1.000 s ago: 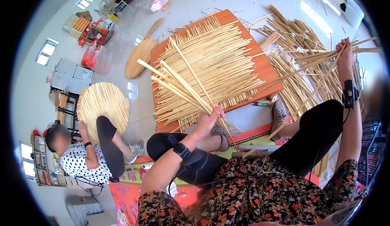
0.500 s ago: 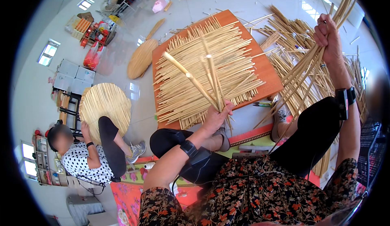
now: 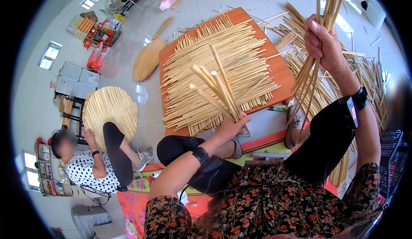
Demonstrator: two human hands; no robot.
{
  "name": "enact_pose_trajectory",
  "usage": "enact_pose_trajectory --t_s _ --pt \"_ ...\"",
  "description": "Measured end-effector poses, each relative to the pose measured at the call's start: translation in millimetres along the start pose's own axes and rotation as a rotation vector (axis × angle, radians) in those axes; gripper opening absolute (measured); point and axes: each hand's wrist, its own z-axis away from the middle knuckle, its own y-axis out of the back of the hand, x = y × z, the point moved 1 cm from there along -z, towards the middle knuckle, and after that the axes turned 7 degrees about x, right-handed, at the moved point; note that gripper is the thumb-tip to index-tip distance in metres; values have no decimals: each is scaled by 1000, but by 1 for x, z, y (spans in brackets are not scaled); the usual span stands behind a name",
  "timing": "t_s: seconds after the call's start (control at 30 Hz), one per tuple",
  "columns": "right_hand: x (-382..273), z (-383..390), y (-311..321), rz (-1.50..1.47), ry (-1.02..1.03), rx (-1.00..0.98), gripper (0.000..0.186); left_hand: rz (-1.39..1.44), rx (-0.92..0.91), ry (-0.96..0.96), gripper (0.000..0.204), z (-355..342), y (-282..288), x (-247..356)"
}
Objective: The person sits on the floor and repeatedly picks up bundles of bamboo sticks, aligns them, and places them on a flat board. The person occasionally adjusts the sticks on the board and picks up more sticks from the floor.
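Head view: left hand [image 3: 231, 126] is clamped on a fan of reeds [image 3: 213, 91] over the near board [image 3: 281, 73]; right hand [image 3: 322, 42] is clamped on a raised reed bundle [image 3: 310, 73] at right.

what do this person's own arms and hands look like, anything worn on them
Both hands are bare, no gloves. The left hand has a black strap with a small dark device around the wrist, and a thin cable runs from it. The right hand has a similar black band with a device on its wrist. Both forearms are uncovered; dark floral-print sleeves with red and orange flowers begin near the elbows.
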Motion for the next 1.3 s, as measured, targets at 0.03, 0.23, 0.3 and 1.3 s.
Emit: enact_pose_trajectory --t_s 0.03,0.23,0.3,1.3 --pt "1 0 -3 21 -2 0 28 -22 -7 -31 20 -1 0 0" --pt "11 -3 -26 25 -115 -59 26 36 -33 -90 23 -1 2 5" --pt "14 -4 -32 16 -165 -80 26 106 -42 -50 24 0 1 6" --pt "13 9 -108 132 -309 -274 14 -19 417 -9 37 23 -45 15"
